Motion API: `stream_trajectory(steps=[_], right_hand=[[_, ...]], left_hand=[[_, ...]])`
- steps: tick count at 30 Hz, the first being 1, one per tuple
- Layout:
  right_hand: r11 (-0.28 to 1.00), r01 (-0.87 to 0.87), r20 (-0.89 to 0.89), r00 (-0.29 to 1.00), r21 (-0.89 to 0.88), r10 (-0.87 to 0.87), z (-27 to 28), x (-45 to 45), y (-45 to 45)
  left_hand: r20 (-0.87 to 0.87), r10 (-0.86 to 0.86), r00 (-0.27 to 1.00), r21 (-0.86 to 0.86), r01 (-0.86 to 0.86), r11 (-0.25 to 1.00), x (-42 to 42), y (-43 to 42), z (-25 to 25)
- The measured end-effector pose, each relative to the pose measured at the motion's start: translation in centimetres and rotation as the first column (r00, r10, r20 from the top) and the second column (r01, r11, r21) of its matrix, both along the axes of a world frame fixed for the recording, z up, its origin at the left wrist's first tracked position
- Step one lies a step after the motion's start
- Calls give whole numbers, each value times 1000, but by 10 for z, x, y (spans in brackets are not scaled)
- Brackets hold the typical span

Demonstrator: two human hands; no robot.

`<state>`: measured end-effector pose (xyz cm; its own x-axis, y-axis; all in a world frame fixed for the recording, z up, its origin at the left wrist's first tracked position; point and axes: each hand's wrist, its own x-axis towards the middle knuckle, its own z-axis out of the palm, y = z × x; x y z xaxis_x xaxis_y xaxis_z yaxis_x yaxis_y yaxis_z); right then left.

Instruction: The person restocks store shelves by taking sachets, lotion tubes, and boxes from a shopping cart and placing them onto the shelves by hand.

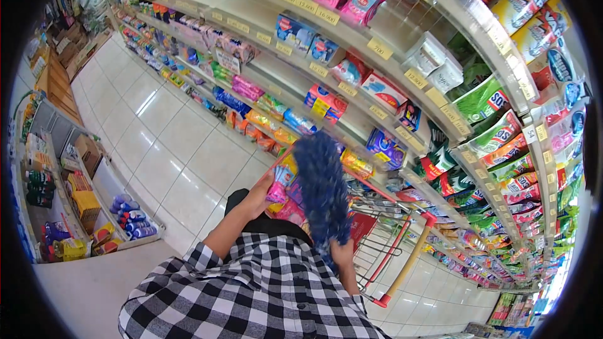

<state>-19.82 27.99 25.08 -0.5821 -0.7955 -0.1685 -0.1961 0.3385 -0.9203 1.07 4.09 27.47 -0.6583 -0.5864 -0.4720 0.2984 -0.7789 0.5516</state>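
My right hand is closed around the lower end of a fluffy dark blue duster, which stands up in front of my body. The duster's handle is hidden in my grip. My left hand is closed on a small pink-and-blue packet, to the left of the duster. Part of that packet is covered by my fingers. More bright pink packets lie just below it, partly behind the duster.
A wire shopping cart with red and yellow bars stands right of the duster. Shelves of packets and boxes curve along the far side and right. At left, a low display unit holds bottles and boxes beside the tiled floor.
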Motion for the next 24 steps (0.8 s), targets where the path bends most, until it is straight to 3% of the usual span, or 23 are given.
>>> stream_trajectory(steps=[2,4,5,6,8,9,10,12,14,16,17,18,20,22,23,24], right_hand=[[971,-220,67,974,89,214,-6,-3,12],[935,-290,-199,923,207,330,9,4,7],[955,-185,-330,909,233,257,-8,3,7],[955,-188,-335,906,229,258,-12,7,5],[992,41,-191,981,119,-18,-17,7,-5],[991,68,-159,986,113,-49,-7,11,-8],[992,64,-154,987,107,-47,0,15,-6],[992,-114,-14,993,55,115,8,12,4],[981,-193,-46,980,13,193,-23,3,15],[949,-126,-331,917,289,223,-16,8,8],[977,-54,-248,963,205,105,-12,11,4],[977,-54,-250,962,205,106,-7,12,-1],[986,111,-141,986,121,-94,0,13,-10],[978,161,-61,986,130,-154,7,13,-10],[976,197,-19,980,97,-196,4,12,-7],[970,233,21,972,65,-235,4,11,-5]], left_hand=[[48,-7,999,-20,8,1000,4,0,6],[97,-7,995,-34,10,999,-2,0,11],[62,-14,998,-46,17,999,-5,-1,13],[29,-19,999,-58,20,998,-7,-1,14],[79,-54,995,-44,58,997,-10,-3,17],[69,-42,997,-36,45,998,-13,-1,25],[64,-38,997,-26,40,999,-13,1,31],[23,-56,998,-51,57,997,-11,-1,16],[14,-32,999,-126,34,991,-10,1,14],[50,-56,997,-122,62,991,-14,0,25],[76,-43,996,-84,50,995,-17,1,31],[101,-26,995,-48,31,998,-19,2,38],[7,-124,992,-54,124,991,-13,-1,21],[-148,20,989,76,-9,997,-15,0,24],[-134,120,984,73,-111,991,-18,1,26],[-135,110,985,74,-101,992,-18,-1,22]])
